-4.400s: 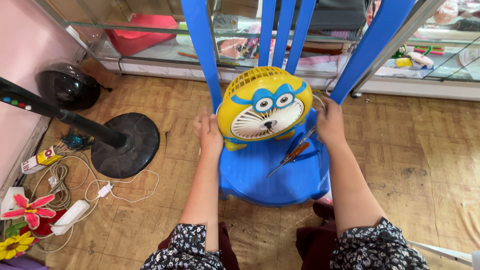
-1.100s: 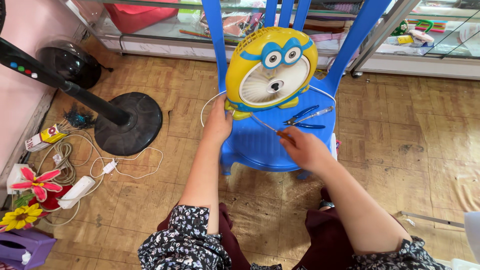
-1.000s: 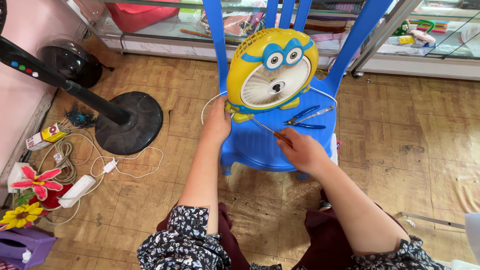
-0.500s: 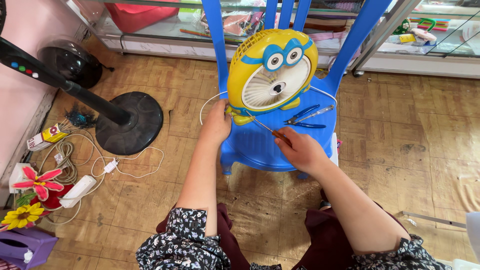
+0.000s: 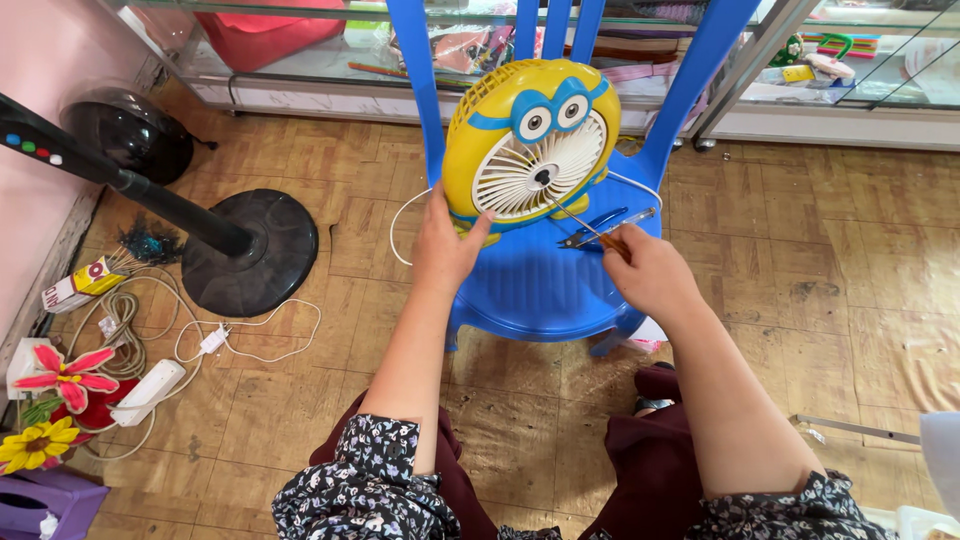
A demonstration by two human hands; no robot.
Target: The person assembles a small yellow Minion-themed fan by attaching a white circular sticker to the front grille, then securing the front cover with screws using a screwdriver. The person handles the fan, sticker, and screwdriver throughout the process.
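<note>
Steadying fan (image 5: 530, 150) w/ left hand (image 5: 447, 243), right hand (image 5: 650, 275) gripping screwdriver (image 5: 585, 220).

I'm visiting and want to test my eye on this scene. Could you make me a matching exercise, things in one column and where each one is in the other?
Things:
1. yellow fan
2. left hand
3. right hand
4. pliers

Places or states:
A. lying on the seat of the blue chair
B. holding a screwdriver aimed at the fan's grille
C. standing upright against the chair's backrest
D. steadying the fan's lower side

Pairs: 1-C, 2-D, 3-B, 4-A
</note>
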